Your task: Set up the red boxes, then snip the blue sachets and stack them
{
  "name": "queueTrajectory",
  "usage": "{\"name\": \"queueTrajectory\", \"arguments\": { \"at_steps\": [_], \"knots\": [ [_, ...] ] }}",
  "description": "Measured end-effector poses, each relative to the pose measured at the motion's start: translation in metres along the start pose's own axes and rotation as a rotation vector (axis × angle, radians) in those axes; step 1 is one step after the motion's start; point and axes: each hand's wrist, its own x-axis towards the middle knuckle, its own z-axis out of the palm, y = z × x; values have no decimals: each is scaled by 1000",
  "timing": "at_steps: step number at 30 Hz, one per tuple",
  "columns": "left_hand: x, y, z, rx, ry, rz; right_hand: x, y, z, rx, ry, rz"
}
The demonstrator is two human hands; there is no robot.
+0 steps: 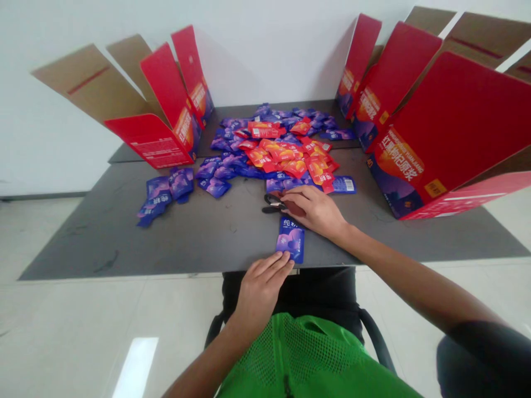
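Note:
My left hand [262, 287] lies at the table's front edge, its outstretched fingertips resting on the lower end of a purple sachet [290, 240]. This sachet is flat, with white lettering at its top. Just beyond it, my right hand [313, 207] is curled with its fingers at a pair of black-handled scissors [271, 203]. The handle loops stick out to the left of the fingers, while the hand covers the rest. Behind the right hand is a heap of red-orange sachets [286, 155] on top of more purple sachets [234, 157].
A small group of purple sachets [160, 193] lies apart on the left of the grey table [199, 237]. Red cartons with raised flaps stand on both sides: a left carton [161, 138] and a large right carton [418, 149], others behind them. A white wall [265, 55] rises behind.

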Motion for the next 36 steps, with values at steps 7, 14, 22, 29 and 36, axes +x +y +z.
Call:
{"name": "queueTrajectory", "arguments": {
  "at_steps": [7, 14, 22, 29, 36],
  "knots": [
    [1, 2, 0, -26, 14, -35, -36, -70, -2, 228, -110, -59],
    [3, -1, -8, 13, -61, 33, -7, 9, 13, -18, -6, -62],
    [54, -2, -25, -53, -119, -99, -31, -2, -32, -51, 183, 74],
    [107, -15, 5, 82, -130, -425, -87, -11, -66, -73, 304, 246],
    [127, -23, 9, -42, -342, -486, -125, -1, -57, -87, 294, 346]
  ]
}}
